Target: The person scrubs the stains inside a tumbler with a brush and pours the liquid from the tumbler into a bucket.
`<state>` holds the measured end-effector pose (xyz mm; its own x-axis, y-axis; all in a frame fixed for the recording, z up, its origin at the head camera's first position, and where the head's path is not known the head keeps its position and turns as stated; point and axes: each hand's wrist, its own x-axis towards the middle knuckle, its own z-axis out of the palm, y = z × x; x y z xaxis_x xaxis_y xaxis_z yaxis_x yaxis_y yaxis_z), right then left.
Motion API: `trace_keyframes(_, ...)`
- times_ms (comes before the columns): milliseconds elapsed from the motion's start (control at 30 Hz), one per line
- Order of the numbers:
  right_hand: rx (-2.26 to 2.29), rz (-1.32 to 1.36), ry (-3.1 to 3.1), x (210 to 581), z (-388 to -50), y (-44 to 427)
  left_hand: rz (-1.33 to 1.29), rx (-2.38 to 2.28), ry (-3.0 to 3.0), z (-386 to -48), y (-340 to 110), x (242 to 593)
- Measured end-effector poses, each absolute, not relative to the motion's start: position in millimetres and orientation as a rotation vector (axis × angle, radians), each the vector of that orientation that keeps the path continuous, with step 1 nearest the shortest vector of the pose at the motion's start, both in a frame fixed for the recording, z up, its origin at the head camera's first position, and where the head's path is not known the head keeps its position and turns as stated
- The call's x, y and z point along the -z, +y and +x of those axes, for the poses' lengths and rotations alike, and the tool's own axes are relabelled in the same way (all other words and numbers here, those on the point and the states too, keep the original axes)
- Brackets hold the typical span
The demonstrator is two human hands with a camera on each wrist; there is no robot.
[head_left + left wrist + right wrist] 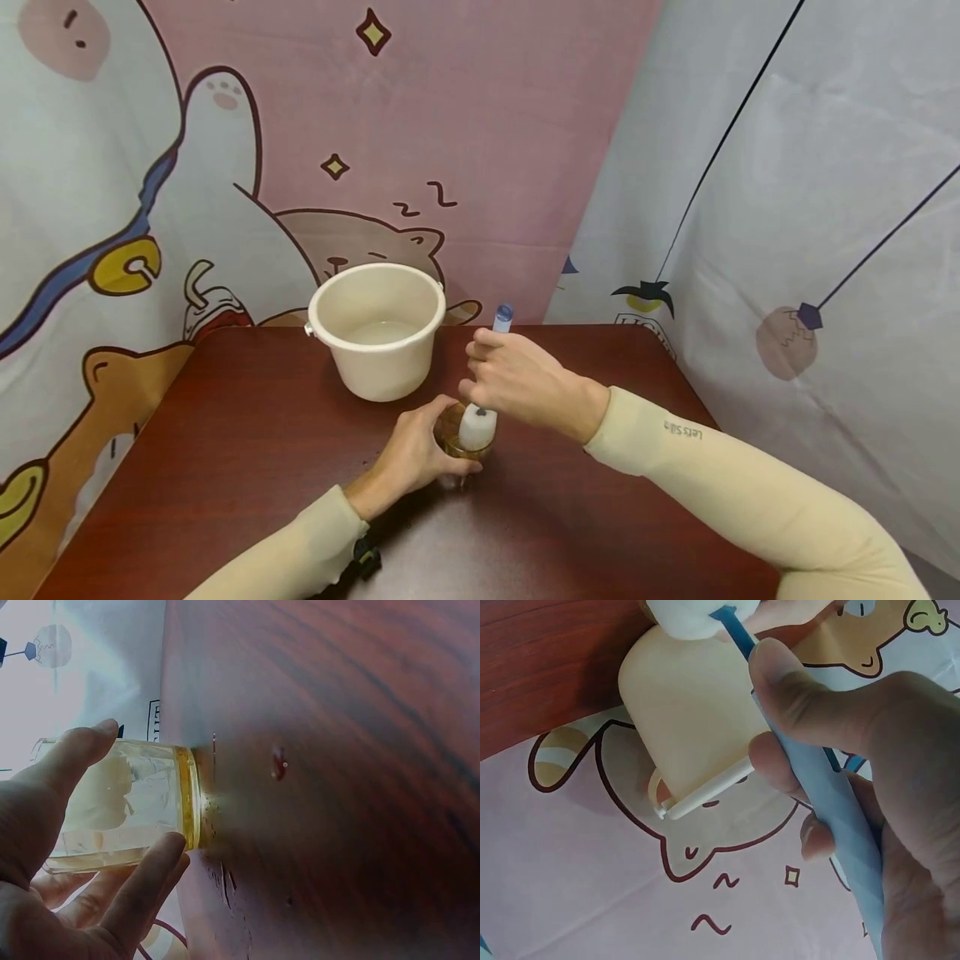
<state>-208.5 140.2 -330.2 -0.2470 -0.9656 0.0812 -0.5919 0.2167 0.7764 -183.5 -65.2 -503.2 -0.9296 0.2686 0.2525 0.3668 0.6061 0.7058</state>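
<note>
My left hand [416, 446] curls its fingers and thumb around a clear, amber-tinted drinking glass [185, 799], which stands low over the table. Inside the glass, a white sponge head [477, 428] of a cup brush shows at the mouth and through the wall. The brush's light-blue handle [832, 825] runs up from the sponge, and my right hand [525, 385] grips it above the glass. In the right wrist view, thumb and fingers wrap that handle. My left palm hides part of the glass.
A cream-white bucket [378, 367] with some liquid inside stands behind the glass, toward the back of the dark red-brown table [247, 467]. Water drops [279, 763] lie on the tabletop near the glass. A printed curtain [510, 125] hangs behind the table.
</note>
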Motion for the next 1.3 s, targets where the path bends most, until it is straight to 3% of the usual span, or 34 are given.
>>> trace_keyframes(733,0.547,1.523,-2.120,338.1,-229.3,160.3,-0.531,1.234,-2.702,-184.7,-65.1,506.0)
trace_keyframes(1300,0.112,1.315,-2.400,375.8,-227.7,199.4,-0.530,1.202,-2.692,-183.5,-63.8,506.2)
